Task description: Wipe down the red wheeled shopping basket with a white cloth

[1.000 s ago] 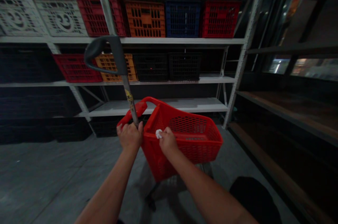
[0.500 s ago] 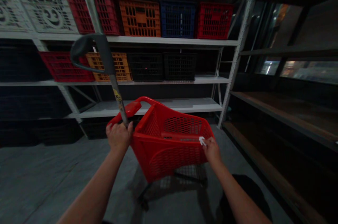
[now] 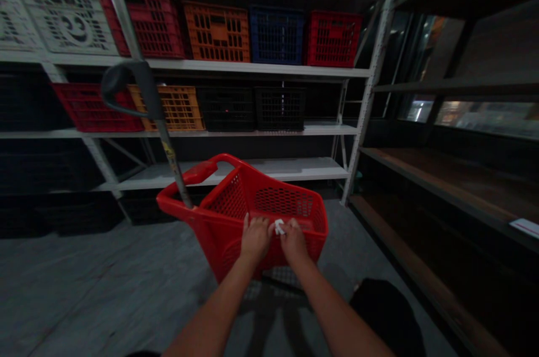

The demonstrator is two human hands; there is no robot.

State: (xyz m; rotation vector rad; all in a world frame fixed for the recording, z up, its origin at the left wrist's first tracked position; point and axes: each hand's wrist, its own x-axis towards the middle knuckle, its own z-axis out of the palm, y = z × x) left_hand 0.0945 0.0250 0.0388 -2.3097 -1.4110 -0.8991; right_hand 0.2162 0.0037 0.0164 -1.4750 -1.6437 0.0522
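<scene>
A red plastic shopping trolley [image 3: 219, 216] stands on the grey floor in front of me. Its grey pull handle [image 3: 138, 87] rises up and to the left on a metal rod. My left hand [image 3: 255, 239] rests on the trolley's near rim with its fingers closed over the edge. My right hand [image 3: 293, 240] is right beside it on the same rim, pinching a small white object [image 3: 278, 227] against the plastic. The two hands nearly touch.
Metal shelving [image 3: 252, 68] behind the trolley carries red, orange, blue, black and white crates [image 3: 217, 31]. Dark wooden shelves [image 3: 455, 177] run along the right. A dark shape [image 3: 387, 312] lies low by my right arm.
My left hand let go of the handle rod and came to the trolley's near rim. My right hand slid along the rim with the white object to meet it. The view shifted right.
</scene>
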